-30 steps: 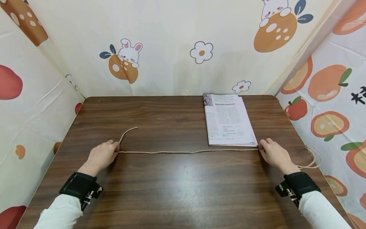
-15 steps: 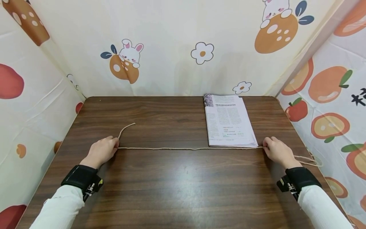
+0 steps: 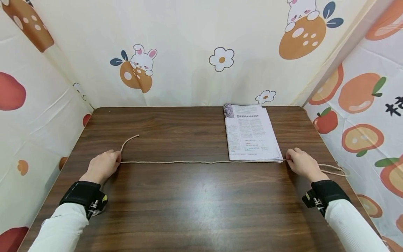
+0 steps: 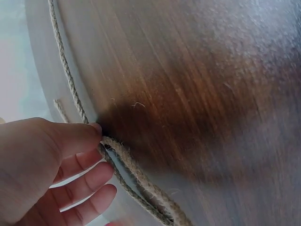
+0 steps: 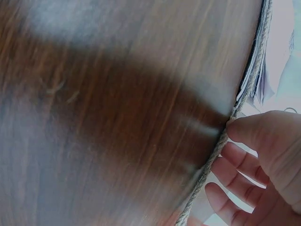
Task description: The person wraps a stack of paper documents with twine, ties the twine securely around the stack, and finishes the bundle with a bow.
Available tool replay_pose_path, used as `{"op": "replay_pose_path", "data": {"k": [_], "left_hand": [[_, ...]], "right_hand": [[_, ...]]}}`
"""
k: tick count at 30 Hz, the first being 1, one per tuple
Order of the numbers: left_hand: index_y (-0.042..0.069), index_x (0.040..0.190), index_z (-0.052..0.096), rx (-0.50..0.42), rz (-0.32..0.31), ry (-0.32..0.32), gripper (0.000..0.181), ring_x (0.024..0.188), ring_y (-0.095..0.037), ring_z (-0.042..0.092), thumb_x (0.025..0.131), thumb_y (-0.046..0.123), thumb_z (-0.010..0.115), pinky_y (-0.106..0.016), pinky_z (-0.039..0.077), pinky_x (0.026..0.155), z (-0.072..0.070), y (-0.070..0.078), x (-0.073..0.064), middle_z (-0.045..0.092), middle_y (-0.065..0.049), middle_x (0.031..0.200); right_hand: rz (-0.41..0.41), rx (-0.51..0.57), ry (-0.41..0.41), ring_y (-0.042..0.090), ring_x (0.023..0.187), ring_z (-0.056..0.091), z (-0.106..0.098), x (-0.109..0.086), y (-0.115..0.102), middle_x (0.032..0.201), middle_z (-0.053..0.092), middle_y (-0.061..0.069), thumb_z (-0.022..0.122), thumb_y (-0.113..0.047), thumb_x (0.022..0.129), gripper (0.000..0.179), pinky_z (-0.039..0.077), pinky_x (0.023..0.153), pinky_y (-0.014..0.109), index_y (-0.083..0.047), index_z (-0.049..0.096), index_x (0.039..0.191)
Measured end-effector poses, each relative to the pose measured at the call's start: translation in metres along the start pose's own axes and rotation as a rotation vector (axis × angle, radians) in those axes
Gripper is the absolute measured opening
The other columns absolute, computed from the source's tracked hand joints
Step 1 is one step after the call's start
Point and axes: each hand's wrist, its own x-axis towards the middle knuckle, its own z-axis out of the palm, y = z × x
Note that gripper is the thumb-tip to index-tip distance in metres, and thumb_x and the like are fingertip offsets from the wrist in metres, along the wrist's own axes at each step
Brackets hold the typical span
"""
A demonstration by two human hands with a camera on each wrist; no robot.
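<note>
Left hand (image 3: 102,167): fingers pinching the cord (image 3: 174,162). Right hand (image 3: 303,164): fingers pinching it farther along. Between them we see the cord running left to right across the tabletop (image 3: 201,206), nearly straight, its long axis along the near edge of the paper (image 3: 253,134), which sits nearer the right hand.

A: Head view?
B: High, facing forward and down over the table (image 3: 189,203)
A: Wrist views?
B: Close in, at left hand (image 4: 40,160) and right hand (image 5: 277,160); all three share the rope (image 3: 176,162)
</note>
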Motion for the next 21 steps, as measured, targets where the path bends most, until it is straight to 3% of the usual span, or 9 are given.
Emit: {"op": "replay_pose_path", "data": {"k": [7, 12, 17, 21], "left_hand": [[0.009, 0.072, 0.053, 0.001, -0.010, -0.043, 0.016, 0.059, -0.022, 0.048, 0.078, 0.003, 0.066, -0.036, 0.038, 0.049, -0.003, 0.001, -0.003, 0.050, -0.007, 0.072], [0.007, 0.076, 0.056, 0.023, 0.021, -0.056, 0.014, 0.064, -0.025, 0.054, 0.075, 0.006, 0.070, -0.041, 0.042, 0.052, -0.013, 0.012, -0.008, 0.053, -0.009, 0.076], [0.007, 0.079, 0.058, 0.037, 0.117, 0.068, 0.017, 0.067, -0.027, 0.057, 0.074, 0.011, 0.074, -0.042, 0.046, 0.055, -0.023, 0.040, -0.003, 0.054, -0.010, 0.077], [0.007, 0.084, 0.060, -0.058, 0.185, 0.139, 0.016, 0.073, -0.026, 0.058, 0.077, 0.016, 0.072, -0.042, 0.046, 0.060, -0.026, 0.078, 0.010, 0.056, -0.008, 0.081]], "right_hand": [[-0.031, 0.020, 0.010, 0.020, 0.061, 0.049, -0.001, -0.002, -0.001, 0.075, 0.051, 0.010, 0.065, -0.001, 0.077, 0.010, 0.041, 0.055, 0.037, -0.003, 0.057, 0.081], [-0.026, 0.040, -0.012, 0.019, 0.063, 0.050, -0.004, -0.001, -0.002, 0.076, 0.051, 0.009, 0.066, -0.002, 0.077, 0.010, 0.041, 0.056, 0.036, -0.003, 0.058, 0.083], [-0.023, 0.047, -0.010, 0.022, 0.066, 0.053, -0.010, 0.005, -0.006, 0.078, 0.054, 0.011, 0.067, -0.004, 0.077, 0.012, 0.044, 0.058, 0.039, -0.002, 0.059, 0.085], [0.007, 0.062, -0.010, 0.026, 0.071, 0.056, -0.017, 0.018, -0.014, 0.083, 0.057, 0.015, 0.064, -0.007, 0.080, 0.014, 0.046, 0.062, 0.043, 0.001, 0.059, 0.090]]}}
